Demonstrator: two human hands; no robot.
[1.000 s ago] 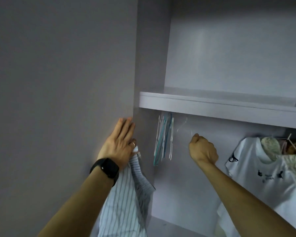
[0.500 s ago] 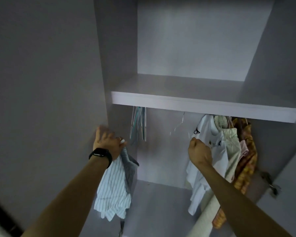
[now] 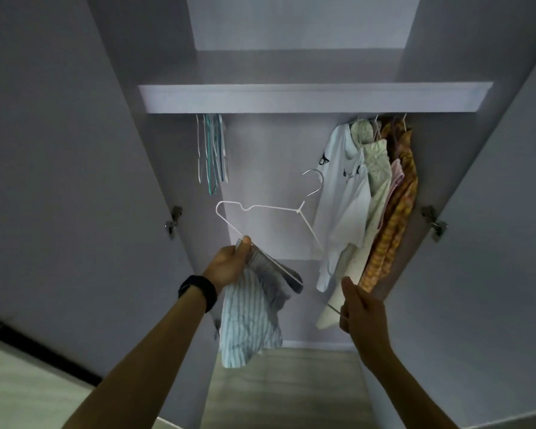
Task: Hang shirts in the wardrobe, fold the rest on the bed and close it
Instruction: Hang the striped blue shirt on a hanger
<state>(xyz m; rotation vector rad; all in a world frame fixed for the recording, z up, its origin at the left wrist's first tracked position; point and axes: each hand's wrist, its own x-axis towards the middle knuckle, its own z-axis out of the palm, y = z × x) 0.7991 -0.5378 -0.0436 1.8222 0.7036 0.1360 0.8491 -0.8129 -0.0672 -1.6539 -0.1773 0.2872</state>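
Crumpled striped shirt [image 3: 249, 317] against white hanger [image 3: 270, 212]

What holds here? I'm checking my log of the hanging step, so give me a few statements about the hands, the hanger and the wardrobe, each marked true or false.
1. The left hand grips a striped shirt. True.
2. The white hanger hangs on the rail. False: its hook is free; the left hand holds one end and, it seems, the right hand holds the other.
3. Spare hangers hang under the left end of the shelf. True.
4. The wardrobe doors are shut. False: both stand open.
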